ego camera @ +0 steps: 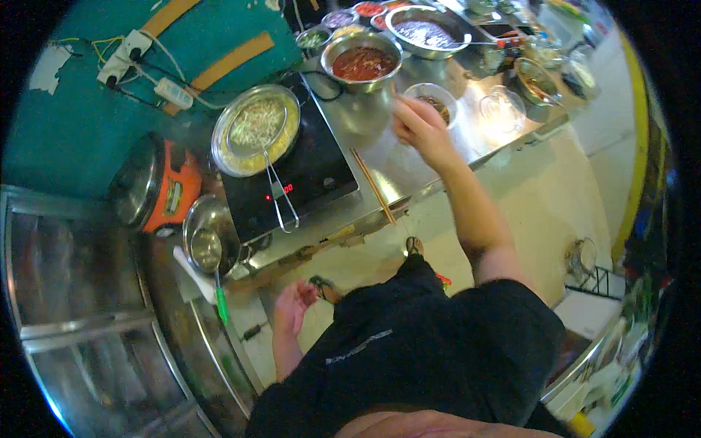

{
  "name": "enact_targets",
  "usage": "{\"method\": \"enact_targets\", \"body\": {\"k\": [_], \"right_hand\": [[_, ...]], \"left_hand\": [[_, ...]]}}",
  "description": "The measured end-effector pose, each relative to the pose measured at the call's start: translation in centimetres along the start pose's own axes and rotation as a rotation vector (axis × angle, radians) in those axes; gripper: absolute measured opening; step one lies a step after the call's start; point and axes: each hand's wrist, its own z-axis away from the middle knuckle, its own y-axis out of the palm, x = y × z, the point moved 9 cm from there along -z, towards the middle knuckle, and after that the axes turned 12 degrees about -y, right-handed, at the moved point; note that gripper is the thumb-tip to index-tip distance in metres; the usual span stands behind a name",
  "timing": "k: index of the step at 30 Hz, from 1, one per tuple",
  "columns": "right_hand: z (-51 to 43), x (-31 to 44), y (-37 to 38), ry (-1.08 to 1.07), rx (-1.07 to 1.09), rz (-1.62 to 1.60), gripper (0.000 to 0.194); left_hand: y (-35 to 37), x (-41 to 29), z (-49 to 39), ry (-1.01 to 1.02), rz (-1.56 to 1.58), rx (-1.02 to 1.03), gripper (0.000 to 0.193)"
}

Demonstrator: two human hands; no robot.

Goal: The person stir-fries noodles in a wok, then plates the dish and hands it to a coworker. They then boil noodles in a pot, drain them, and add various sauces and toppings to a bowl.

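Observation:
My right hand (420,127) reaches over the steel counter (356,123), its fingers bent together beside a clear plastic bowl (452,104) with brown contents; blur hides whether it holds something. Left of it a pair of wooden chopsticks (373,186) lies across the counter's front edge. A steel bowl of red sauce (363,63) stands behind my hand. My left hand (294,306) hangs low near my body, fingers loosely curled, with nothing visible in it. A pot (218,143) of yellowish liquid sits on the black induction cooker (328,164), and a wire strainer (268,159) with pale shreds rests in it.
A ladle with a green handle (222,306) rests in a metal bowl (189,227) at left, beside an orange cooker (181,186). Power strip and cables (123,57) hang on the wall. A large steel bowl (465,41), a clear lid (502,109) and a metal bowl (536,82) stand farther right.

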Motion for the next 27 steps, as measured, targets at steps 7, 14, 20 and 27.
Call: {"method": "enact_targets", "body": {"k": [7,14,20,27], "right_hand": [[29.9,-12.2,-11.2,0.622,0.281,0.73,0.022],[26.8,-10.1,-11.7,0.554,0.368,0.683,0.017],[14.3,-2.1,-16.9,0.293,0.118,0.881,0.018],[7.6,5.4,-28.3,0.134,-0.093,1.032,0.017]], "left_hand": [[11.6,2.9,-6.7,-0.183,-0.171,-0.11,0.025],[17.4,-5.8,-8.1,0.451,-0.626,-0.46,0.041],[15.5,-12.1,-10.6,0.565,-0.683,-0.675,0.081],[15.6,-7.0,-11.2,0.494,-0.34,-0.44,0.022]]}}
